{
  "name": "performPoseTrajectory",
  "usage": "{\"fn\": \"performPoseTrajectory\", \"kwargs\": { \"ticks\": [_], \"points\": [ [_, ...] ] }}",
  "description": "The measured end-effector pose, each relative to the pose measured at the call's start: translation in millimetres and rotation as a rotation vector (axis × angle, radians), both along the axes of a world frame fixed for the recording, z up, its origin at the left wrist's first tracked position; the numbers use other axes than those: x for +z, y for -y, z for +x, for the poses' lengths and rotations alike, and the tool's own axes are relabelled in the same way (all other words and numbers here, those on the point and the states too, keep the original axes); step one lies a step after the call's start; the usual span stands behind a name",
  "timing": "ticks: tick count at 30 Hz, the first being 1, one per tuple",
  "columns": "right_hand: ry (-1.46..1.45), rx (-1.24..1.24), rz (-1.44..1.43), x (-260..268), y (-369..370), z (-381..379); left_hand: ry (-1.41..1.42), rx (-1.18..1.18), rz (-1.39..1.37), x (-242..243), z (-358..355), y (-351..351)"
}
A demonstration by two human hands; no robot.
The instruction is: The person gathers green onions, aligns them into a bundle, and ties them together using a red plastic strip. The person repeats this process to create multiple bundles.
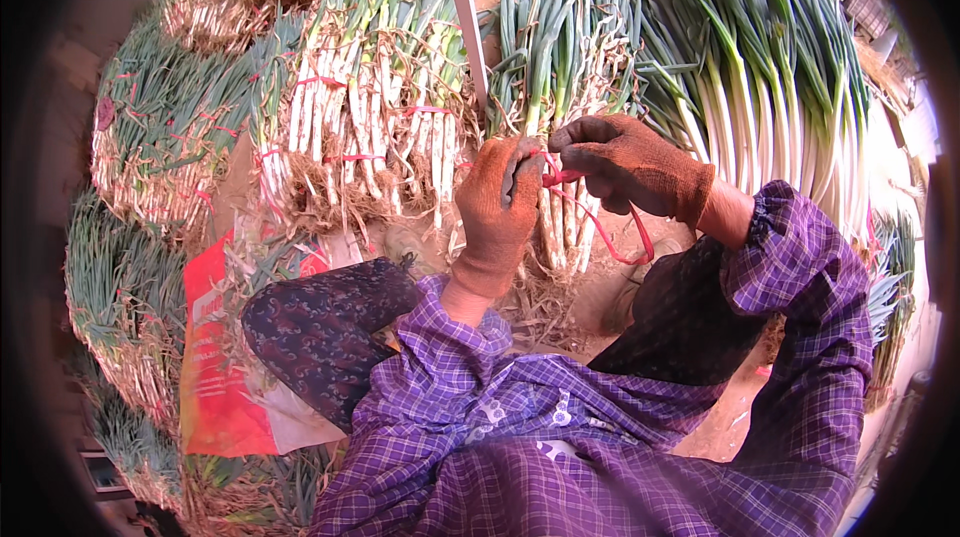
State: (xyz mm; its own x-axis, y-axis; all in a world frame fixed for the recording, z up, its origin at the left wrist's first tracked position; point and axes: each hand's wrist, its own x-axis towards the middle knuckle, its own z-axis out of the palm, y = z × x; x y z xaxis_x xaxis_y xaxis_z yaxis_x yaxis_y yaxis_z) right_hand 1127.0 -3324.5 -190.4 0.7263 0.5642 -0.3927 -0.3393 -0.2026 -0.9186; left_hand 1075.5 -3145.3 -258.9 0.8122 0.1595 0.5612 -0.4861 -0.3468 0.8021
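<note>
My left hand [499,211], in an orange-brown work glove with a dark palm, pinches a red plastic tie [556,178] in front of a bunch of green onions [551,226]. My right hand [641,166], gloved alike, has its fingers bent around the same tie from the right. Below the right hand, a loose loop of the tie hangs down. The bunch stands with its white stems and roots toward me and its green leaves pointing away. My hands cover part of the stems, so how far the tie goes around them is hidden.
Tied bunches of green onions [375,109] lie to the left. Thick, cleaner stalks [772,109] lie at right. A pale bar [465,19] slants down beyond my hands. A red and white printed sack [225,379] lies beside my knee [322,334], with leaf scraps on it.
</note>
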Motion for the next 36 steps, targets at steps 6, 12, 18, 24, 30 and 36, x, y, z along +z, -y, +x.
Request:
{"fn": "performPoseTrajectory", "kwargs": {
  "ticks": [6, 12, 18, 24, 30, 36],
  "points": [
    [-0.053, 0.144, 0.067, -6, 3, 2, 0.078, 0.009, 0.155, 2, -4, -2],
    [0.562, 0.157, -0.083, -14, 4, 9, -0.114, -0.189, -0.069, 16, -8, -6],
    [0.713, 0.3, -0.149, -8, 12, 6, -0.487, -0.452, -0.14, 36, -5, -38],
    [0.815, 0.414, -0.103, 0, 9, 2, -0.469, -0.624, 0.194, 54, 7, -58],
    [0.814, 0.433, -0.141, -2, 9, 2, -0.348, -0.639, 0.473, 66, 12, -70],
    [0.983, 0.404, -0.179, -7, 10, 8, -0.109, -0.578, 0.693, 59, 20, -87]
  ]
}}
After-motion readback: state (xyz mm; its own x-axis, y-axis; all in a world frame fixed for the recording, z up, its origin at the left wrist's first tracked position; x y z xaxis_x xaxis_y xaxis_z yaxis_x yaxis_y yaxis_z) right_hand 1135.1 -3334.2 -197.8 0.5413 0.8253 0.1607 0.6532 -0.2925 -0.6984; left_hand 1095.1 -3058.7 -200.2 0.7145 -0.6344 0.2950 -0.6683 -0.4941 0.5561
